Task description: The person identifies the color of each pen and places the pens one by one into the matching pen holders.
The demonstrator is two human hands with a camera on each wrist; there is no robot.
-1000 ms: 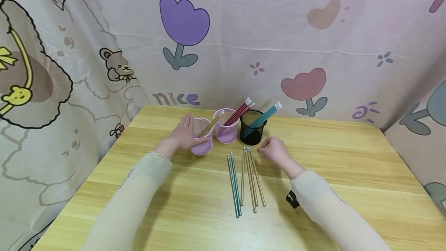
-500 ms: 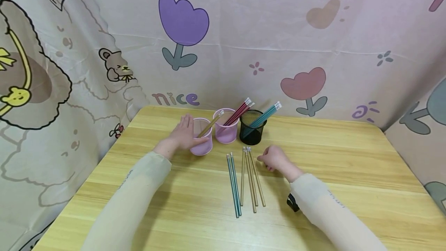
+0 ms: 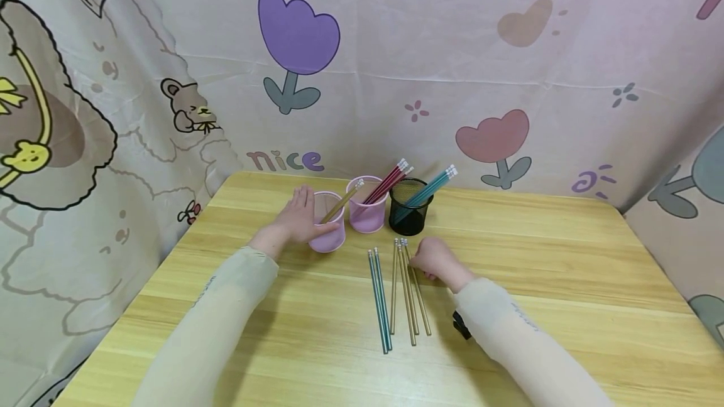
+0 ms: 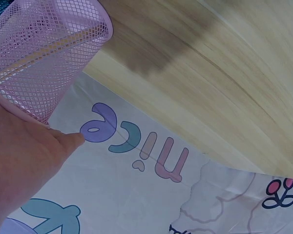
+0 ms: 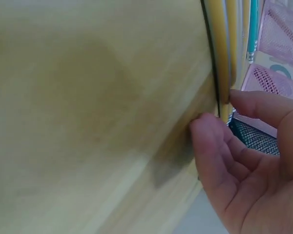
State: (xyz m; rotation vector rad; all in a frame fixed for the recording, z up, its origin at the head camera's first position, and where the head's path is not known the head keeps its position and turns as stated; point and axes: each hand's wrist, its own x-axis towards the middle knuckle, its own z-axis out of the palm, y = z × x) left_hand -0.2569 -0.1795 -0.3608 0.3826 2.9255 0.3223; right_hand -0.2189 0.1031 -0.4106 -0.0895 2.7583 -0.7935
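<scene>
My left hand (image 3: 296, 215) rests against the left pink mesh cup (image 3: 328, 242), fingers straight along its side and thumb across its front. One gold pencil (image 3: 344, 201) leans inside that cup. Several gold pencils (image 3: 415, 291) lie fanned out on the table, eraser ends toward the cups. At the rightmost one is my right hand (image 3: 438, 260). The right wrist view shows its thumb (image 5: 249, 102) right at a gold pencil (image 5: 220, 53) and its index fingertip on the other side, with a small gap. Two teal pencils (image 3: 379, 300) lie to the left of the gold ones.
Behind the loose pencils stand a second pink mesh cup (image 3: 367, 222) with dark red pencils (image 3: 387, 184) and a black mesh cup (image 3: 407, 223) with teal pencils (image 3: 432, 187). A patterned cloth (image 3: 396, 49) hangs behind the wooden table (image 3: 537, 250).
My right hand has moved left and down from beside the black cup to the rightmost gold pencil. The left hand stays on its cup.
</scene>
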